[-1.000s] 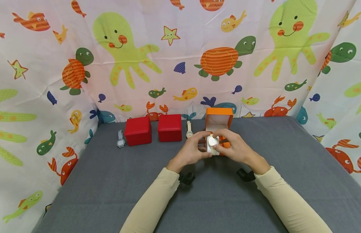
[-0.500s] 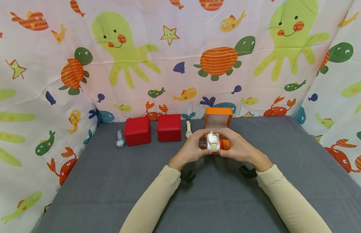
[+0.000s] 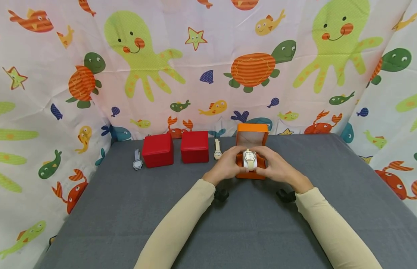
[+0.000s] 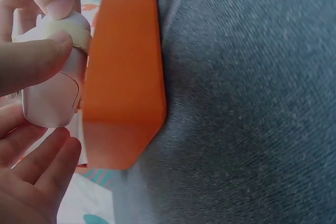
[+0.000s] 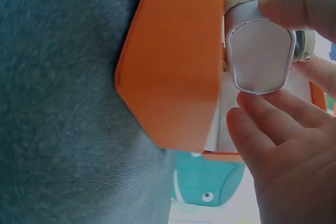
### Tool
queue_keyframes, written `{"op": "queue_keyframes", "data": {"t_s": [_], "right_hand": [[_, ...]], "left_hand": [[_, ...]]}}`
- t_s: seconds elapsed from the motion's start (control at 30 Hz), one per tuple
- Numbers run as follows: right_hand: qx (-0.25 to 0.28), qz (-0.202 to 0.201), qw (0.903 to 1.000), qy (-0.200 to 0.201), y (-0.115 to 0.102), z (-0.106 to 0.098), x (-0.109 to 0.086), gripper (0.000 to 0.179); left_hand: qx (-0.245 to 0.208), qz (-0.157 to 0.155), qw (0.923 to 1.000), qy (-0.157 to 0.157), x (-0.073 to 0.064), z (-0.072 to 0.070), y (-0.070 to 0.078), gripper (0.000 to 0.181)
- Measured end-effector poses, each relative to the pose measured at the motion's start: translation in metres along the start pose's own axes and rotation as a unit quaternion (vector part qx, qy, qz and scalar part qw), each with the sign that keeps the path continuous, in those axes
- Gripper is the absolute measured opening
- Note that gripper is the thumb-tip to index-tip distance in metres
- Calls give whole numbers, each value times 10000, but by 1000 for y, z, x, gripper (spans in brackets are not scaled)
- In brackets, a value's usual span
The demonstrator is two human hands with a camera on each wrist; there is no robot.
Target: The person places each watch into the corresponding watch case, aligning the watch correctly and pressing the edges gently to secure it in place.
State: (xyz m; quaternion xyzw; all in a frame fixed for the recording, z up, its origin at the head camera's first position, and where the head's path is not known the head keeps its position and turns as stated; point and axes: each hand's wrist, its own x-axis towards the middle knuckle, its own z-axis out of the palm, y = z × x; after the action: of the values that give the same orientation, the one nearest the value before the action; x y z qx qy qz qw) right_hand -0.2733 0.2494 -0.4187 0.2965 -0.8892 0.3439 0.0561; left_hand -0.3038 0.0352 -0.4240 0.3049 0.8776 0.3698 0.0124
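Observation:
A cream-strapped wristwatch (image 3: pixel 249 155) with a squarish pale face is wrapped round a white cushion (image 5: pixel 261 59). My left hand (image 3: pixel 228 163) and right hand (image 3: pixel 276 164) hold the cushion from either side, thumbs toward me and fingers on the far side. Both hands and the cushion are over an orange watch box (image 3: pixel 252 127), whose lid stands up at the back. In the left wrist view, the left thumb (image 4: pixel 39 59) presses near the strap. Seen from the right wrist, the right thumb (image 5: pixel 294 6) lies on the cushion beside the strap.
Two shut red boxes (image 3: pixel 158 150) stand left of the orange one. Another cream-strapped watch (image 3: pixel 217 149) lies between them and my left hand. A grey watch (image 3: pixel 137 160) is at the far left on the grey cloth (image 3: pixel 248 231). A patterned curtain (image 3: pixel 208 74) hangs behind.
The watch and cushion have shifted slightly right and away from me, with both hands. The right fingers have moved off the watch face, and more of the box's front shows.

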Motion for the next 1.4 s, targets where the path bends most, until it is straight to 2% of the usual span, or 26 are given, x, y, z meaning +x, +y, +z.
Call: {"op": "queue_keyframes", "data": {"t_s": [0.3, 0.6, 0.83, 1.07, 1.4], "right_hand": [[92, 192, 9997, -118, 10, 1, 1, 61], [1, 341, 9993, -174, 9, 1, -2, 61], [-79, 372, 9990, -244, 10, 5, -1, 59], [-98, 511, 9982, -301, 13, 6, -2, 55], [-136, 526, 9982, -268, 14, 6, -3, 55]], "left_hand": [[41, -71, 10000, -32, 8, 5, -3, 67], [104, -106, 9997, -173, 9, 10, 0, 66], [258, -96, 9990, -343, 10, 8, -1, 62], [526, -263, 9975, -397, 14, 10, -2, 59], [571, -142, 9977, -349, 13, 12, -1, 57]]}}
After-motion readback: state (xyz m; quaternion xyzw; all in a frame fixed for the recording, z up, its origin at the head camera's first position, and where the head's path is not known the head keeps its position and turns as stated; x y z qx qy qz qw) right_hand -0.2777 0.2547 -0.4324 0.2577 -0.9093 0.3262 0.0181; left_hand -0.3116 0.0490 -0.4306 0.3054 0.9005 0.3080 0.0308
